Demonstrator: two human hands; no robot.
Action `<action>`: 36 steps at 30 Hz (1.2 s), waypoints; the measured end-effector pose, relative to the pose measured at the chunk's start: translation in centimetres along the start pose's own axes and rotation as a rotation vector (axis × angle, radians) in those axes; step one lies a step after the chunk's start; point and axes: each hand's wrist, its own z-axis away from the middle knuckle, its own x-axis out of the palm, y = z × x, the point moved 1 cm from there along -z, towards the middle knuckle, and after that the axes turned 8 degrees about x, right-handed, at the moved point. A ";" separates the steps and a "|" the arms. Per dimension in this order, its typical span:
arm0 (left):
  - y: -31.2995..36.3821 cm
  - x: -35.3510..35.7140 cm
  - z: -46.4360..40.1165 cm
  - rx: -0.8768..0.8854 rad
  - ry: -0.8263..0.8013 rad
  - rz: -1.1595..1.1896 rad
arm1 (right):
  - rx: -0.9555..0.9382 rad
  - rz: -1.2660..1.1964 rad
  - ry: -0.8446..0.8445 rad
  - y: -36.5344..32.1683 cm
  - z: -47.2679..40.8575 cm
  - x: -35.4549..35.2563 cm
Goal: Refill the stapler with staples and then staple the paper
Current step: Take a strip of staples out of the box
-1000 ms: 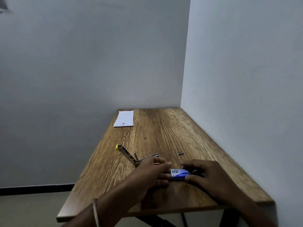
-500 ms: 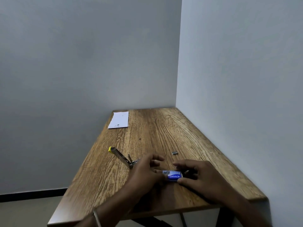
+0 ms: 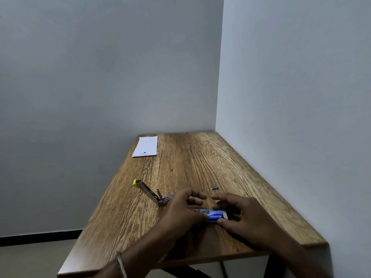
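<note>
Table: wooden top set in a wall corner, bare over most of its surface.

Paper: lies flat at the far left corner, well apart from the work area, not yet stapled.

Left hand and right hand: both rest near the front edge, working one small item between them. Both pinch the box, a blue staple packet on the table; the left fingers close on its left end, the right thumb and fingers on its right end. Whether it is open cannot be told.

Stapler: lies swung open just behind the left hand, yellow-tipped arm pointing away to the left. Refill judged not yet made.

Strip: a short loose piece of staples lies just beyond the hands, untouched.

Risks, as judged: the box is light and may tip or spill if pulled unevenly; a staple strip can snap under a hard pinch; the left wrist could knock the open stapler.
</note>
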 end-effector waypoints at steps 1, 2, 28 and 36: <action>0.1 0.0 0.0 -0.004 -0.011 -0.003 | -0.002 0.000 0.001 0.0 0.0 0.0; 0.2 0.0 0.1 -0.009 -0.022 -0.004 | -0.004 -0.001 0.001 0.0 0.0 0.0; -1.0 -0.1 0.8 0.416 0.014 -0.705 | 0.084 0.003 -0.016 0.3 0.6 -2.0; -1.1 0.0 0.9 0.436 0.023 -0.718 | 0.059 0.180 -0.111 -1.1 -1.2 -2.3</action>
